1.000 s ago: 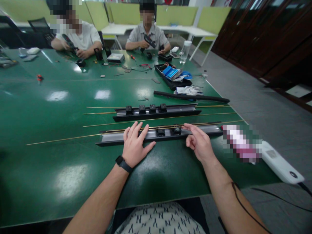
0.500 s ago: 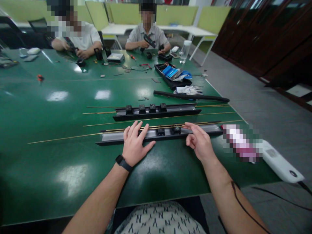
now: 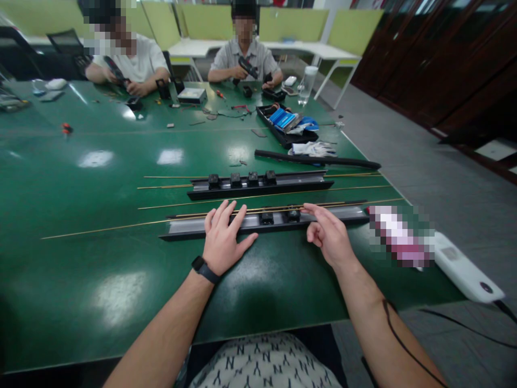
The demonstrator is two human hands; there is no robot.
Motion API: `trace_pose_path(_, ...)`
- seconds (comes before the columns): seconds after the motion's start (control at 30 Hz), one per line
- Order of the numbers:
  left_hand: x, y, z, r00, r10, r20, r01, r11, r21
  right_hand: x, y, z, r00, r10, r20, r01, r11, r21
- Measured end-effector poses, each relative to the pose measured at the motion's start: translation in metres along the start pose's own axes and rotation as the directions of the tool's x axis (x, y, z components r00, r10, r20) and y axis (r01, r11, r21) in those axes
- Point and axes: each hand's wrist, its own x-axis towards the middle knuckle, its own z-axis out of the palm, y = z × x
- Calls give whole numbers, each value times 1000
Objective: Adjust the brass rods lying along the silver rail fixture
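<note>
A dark channel-shaped rail with a silvery inside lies in front of me, and thin brass-coloured rods run along its far side. Small black blocks sit in the rail between my hands. My left hand lies across the rail with fingers spread, its fingertips at the rods; it hides part of the rail. At the right, my right hand reaches over the rail with its fingers stretched out and fingertips touching the rods. Its thumb is bent and apart from them. One long rod sticks out far left.
Behind lies a second rail with several black blocks and more rods. Farther back are a black tube, gloves and a black tray. A white handheld device is at the right edge. Two people work across the table.
The long rod has slid slightly left, its left end now farther out. My right hand has shifted a little left with it; my left hand stays in place.
</note>
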Motion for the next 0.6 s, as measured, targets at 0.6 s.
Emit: trace_pose_path(0.6,1,1,-1,1000,2,3,-2,1000,14,0,0,0,1000,8,13,-8,1000,1)
